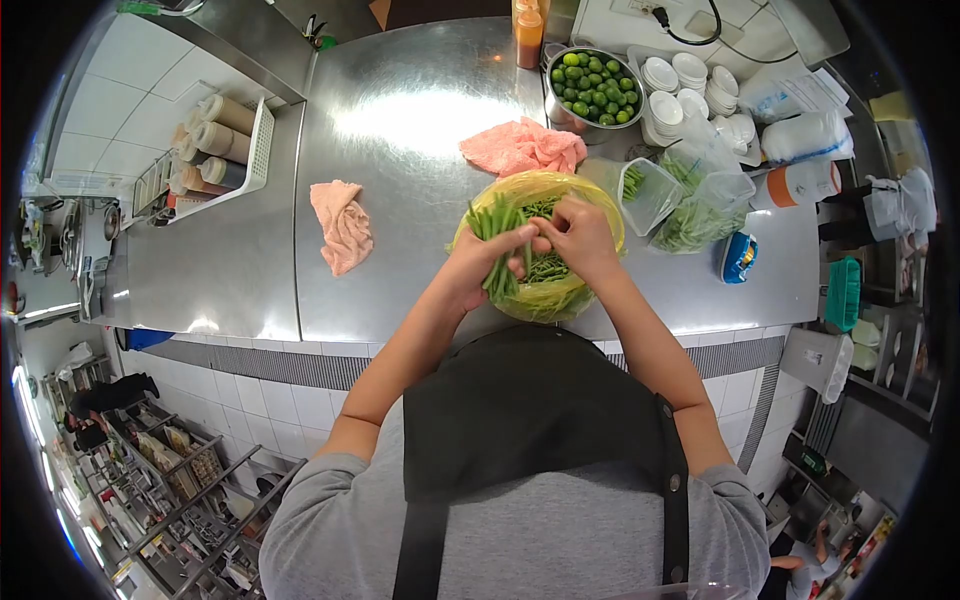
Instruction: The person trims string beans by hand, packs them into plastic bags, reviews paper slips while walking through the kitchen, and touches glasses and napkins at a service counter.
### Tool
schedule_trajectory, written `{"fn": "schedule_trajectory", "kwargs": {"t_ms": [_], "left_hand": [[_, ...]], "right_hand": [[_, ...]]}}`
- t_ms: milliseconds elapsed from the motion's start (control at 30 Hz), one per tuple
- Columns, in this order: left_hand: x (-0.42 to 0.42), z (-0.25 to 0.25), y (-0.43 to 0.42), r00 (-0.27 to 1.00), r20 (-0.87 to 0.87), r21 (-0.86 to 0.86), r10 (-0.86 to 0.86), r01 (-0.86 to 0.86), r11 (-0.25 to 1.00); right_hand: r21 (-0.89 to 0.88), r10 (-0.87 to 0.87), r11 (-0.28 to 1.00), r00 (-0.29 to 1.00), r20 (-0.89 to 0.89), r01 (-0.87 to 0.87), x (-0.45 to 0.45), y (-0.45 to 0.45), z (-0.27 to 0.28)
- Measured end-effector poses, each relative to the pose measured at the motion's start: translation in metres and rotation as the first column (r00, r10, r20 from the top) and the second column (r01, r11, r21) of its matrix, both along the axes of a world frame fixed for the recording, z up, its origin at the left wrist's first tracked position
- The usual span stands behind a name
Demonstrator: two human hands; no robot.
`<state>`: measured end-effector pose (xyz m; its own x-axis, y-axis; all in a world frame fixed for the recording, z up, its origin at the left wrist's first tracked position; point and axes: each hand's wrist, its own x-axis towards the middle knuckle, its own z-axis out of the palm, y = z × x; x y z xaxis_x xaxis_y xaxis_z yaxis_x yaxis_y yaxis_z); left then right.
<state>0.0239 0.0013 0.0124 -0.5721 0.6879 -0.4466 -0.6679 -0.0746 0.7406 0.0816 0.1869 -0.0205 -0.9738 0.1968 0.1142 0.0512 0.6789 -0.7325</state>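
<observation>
My left hand [478, 262] is wrapped round a bunch of long green beans [494, 220], whose ends stick out above and below the fingers. Close beside it, my right hand [584, 236] is closed in a pinch near the left fingertips; whatever lies between its fingers is too small to make out. Both hands are over a yellow plastic bag [552, 184], spread open like a bowl on the steel counter. Inside it lie cut pieces of green bean [545, 268], partly hidden by the hands.
Pink cloths [525, 147] lie behind the bag, and another cloth [342, 227] lies to the left. A bowl of limes [597, 88], stacked white dishes [690, 72], a clear plastic container [648, 197], bagged greens [700, 215] and a blue packet [739, 257] occupy the right side.
</observation>
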Motion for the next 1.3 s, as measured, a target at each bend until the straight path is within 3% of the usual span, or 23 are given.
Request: {"fn": "schedule_trajectory", "kwargs": {"t_ms": [33, 67, 100, 133, 167, 233, 333, 367, 433, 467, 533, 567, 633, 667, 733, 767, 833, 933, 1033, 1167, 1233, 1300], "left_hand": [[-0.003, -0.008, -0.004, 0.979, 0.189, 0.088, 0.078, -0.096, 0.991], [-0.006, -0.015, -0.006, 0.916, 0.377, 0.157, 0.133, -0.205, 0.966], [-0.008, -0.019, -0.007, 0.916, 0.38, 0.158, 0.132, -0.205, 0.966], [-0.011, -0.022, -0.008, 0.875, 0.458, 0.203, 0.16, -0.278, 0.939], [-0.014, -0.025, -0.01, 0.827, 0.532, 0.24, 0.18, -0.352, 0.905], [-0.02, -0.025, -0.011, 0.795, 0.582, 0.264, 0.169, -0.381, 0.886], [-0.025, -0.028, -0.01, 0.761, 0.629, 0.284, 0.158, -0.414, 0.865], [-0.024, -0.028, -0.009, 0.76, 0.631, 0.283, 0.156, -0.412, 0.866], [-0.023, -0.025, -0.007, 0.784, 0.584, 0.249, 0.211, -0.42, 0.873], [-0.021, -0.026, -0.006, 0.784, 0.584, 0.248, 0.211, -0.42, 0.873], [-0.014, -0.028, -0.004, 0.908, 0.176, 0.083, 0.38, -0.398, 0.913], [-0.011, -0.028, -0.002, 0.907, 0.176, 0.084, 0.381, -0.4, 0.913], [-0.005, -0.022, 0.003, 0.81, -0.033, 0.133, 0.586, -0.577, 0.806], [-0.006, -0.022, 0.002, 0.81, -0.031, 0.133, 0.586, -0.578, 0.805], [-0.01, -0.021, -0.003, 0.818, 0.024, 0.109, 0.574, -0.573, 0.812], [-0.012, -0.022, -0.005, 0.817, 0.024, 0.108, 0.576, -0.575, 0.811], [-0.016, -0.025, -0.007, 0.83, 0.132, 0.089, 0.542, -0.555, 0.827], [-0.016, -0.018, -0.006, 0.829, 0.157, 0.055, 0.537, -0.55, 0.833], [-0.014, -0.016, -0.001, 0.789, 0.243, 0.095, 0.565, -0.599, 0.795], [-0.015, -0.033, -0.01, 0.863, 0.12, 0.043, 0.491, -0.498, 0.866], [-0.01, -0.03, -0.008, 0.931, -0.102, -0.082, 0.352, -0.36, 0.929], [-0.005, -0.026, -0.004, 0.923, -0.125, -0.084, 0.365, -0.376, 0.923]], "right_hand": [[0.068, 0.031, 0.997, 0.979, 0.203, -0.046, 0.003, 0.0, 0.002], [0.069, 0.03, 0.997, 0.978, 0.205, -0.045, 0.006, 0.0, -0.005], [-0.274, 0.088, 0.961, 0.981, 0.173, -0.038, 0.008, -0.003, -0.009], [-0.586, 0.131, 0.809, 0.984, 0.123, -0.034, 0.011, -0.005, -0.013], [-0.586, 0.13, 0.809, 0.984, 0.123, -0.034, 0.016, -0.006, -0.015], [-0.778, 0.122, 0.614, 0.99, -0.076, -0.135, 0.022, -0.024, 0.008], [-0.821, 0.087, 0.554, 0.99, -0.109, -0.139, 0.027, -0.041, 0.009], [-0.822, 0.083, 0.554, 0.991, -0.107, -0.135, 0.026, -0.042, 0.009], [-0.594, 0.052, 0.801, 0.997, -0.051, -0.073, 0.022, -0.042, 0.01], [-0.595, 0.052, 0.8, 0.997, -0.051, -0.072, 0.02, -0.041, 0.012], [-0.363, 0.029, 0.931, 0.998, -0.053, -0.047, 0.015, -0.037, 0.015], [-0.363, 0.031, 0.931, 0.998, -0.053, -0.049, 0.012, -0.035, 0.011], [-0.299, -0.114, 0.943, 0.987, 0.111, 0.143, 0.006, -0.03, 0.001], [-0.298, -0.114, 0.944, 0.987, 0.112, 0.142, 0.003, -0.027, -0.003], [-0.088, 0.021, 0.996, 0.906, 0.422, 0.018, -0.001, -0.022, -0.007], [-0.088, 0.023, 0.996, 0.906, 0.422, 0.015, 0.001, -0.023, -0.013], [-0.008, 0.219, 0.974, 0.935, 0.279, -0.225, 0.007, -0.028, -0.031], [0.065, 0.345, 0.927, 0.908, 0.237, -0.369, 0.018, -0.038, -0.043], [0.149, 0.236, 0.942, 0.909, 0.344, -0.302, 0.02, -0.039, -0.037], [0.001, 0.308, 0.942, 0.868, 0.388, -0.335, 0.016, -0.012, -0.028], [-0.203, 0.323, 0.943, 0.874, 0.362, -0.264, 0.018, 0.003, -0.023], [-0.238, 0.311, 0.943, 0.872, 0.378, -0.233, 0.022, 0.017, -0.011]]}}
